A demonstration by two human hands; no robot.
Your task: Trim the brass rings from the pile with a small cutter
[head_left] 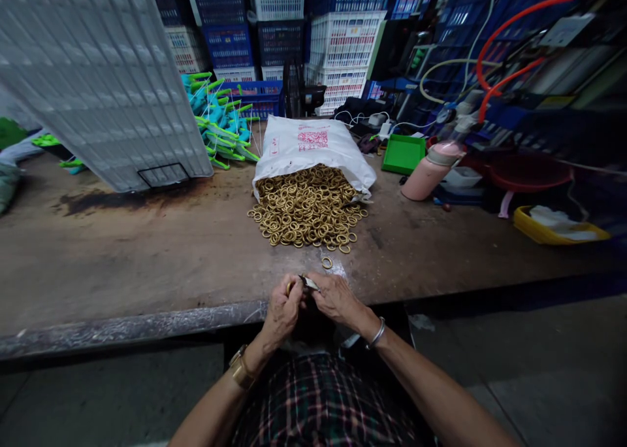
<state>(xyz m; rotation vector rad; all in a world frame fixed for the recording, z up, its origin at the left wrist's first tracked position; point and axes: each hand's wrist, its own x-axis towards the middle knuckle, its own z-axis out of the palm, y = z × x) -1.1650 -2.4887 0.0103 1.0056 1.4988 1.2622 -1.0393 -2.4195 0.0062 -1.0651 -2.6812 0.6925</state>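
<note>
Far crates [343,38] back our desk [147,264]; our left grip [281,311] pinches a golden ring [289,287], our right grip [339,298] a metal tool [311,283].

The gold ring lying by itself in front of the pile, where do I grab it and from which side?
Probably pinch the ring by opposite sides of its round band, coming from above, near side: it lies flat on the table, open in the middle, apart from the pile.

Brassy gold on the rings [306,206], white with red print on the bag [345,157], pink on the bottle [427,176], vivid green on the tray [403,154], and look, dark plaid across the clothing [318,401]!
</note>
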